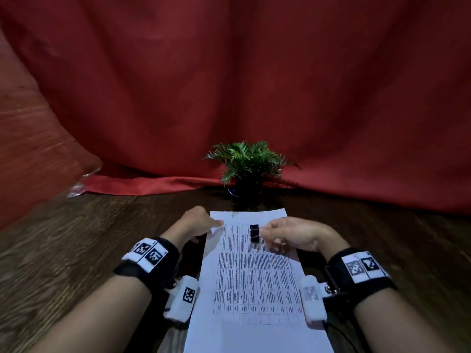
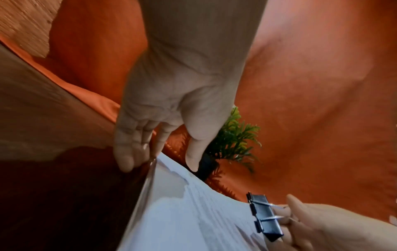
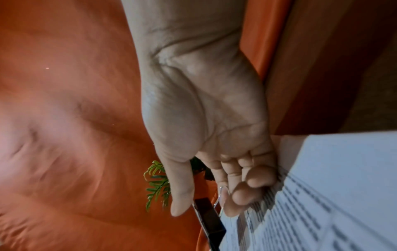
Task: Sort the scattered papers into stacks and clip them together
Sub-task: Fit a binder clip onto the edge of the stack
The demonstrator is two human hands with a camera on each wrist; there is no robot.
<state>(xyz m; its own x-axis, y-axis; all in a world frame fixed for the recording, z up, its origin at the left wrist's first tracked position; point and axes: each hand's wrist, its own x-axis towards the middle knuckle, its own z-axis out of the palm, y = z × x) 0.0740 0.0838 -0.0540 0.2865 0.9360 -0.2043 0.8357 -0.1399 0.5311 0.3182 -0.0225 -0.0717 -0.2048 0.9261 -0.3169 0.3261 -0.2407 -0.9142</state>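
The right hand [image 1: 293, 234] is pinching the wire levers of a black binder clip [image 1: 254, 233] above the paper stack [image 1: 254, 276], which is lying on the tabletop [image 1: 76, 250]. The left hand [image 1: 196, 224] is gripping the stack's far left corner, apparently lifting it. Thin, floppy sheets are best held at the edges.

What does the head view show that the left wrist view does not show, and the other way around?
Only the head view shows the printed table on the top sheet, both wrist bands with markers, and the dark wooden table. Only the left wrist view shows the left hand's fingertips at the edge of the paper stack and the binder clip's wire handles. Both show the black binder clip pinched by the right hand, the left hand, the plant and the red cloth.
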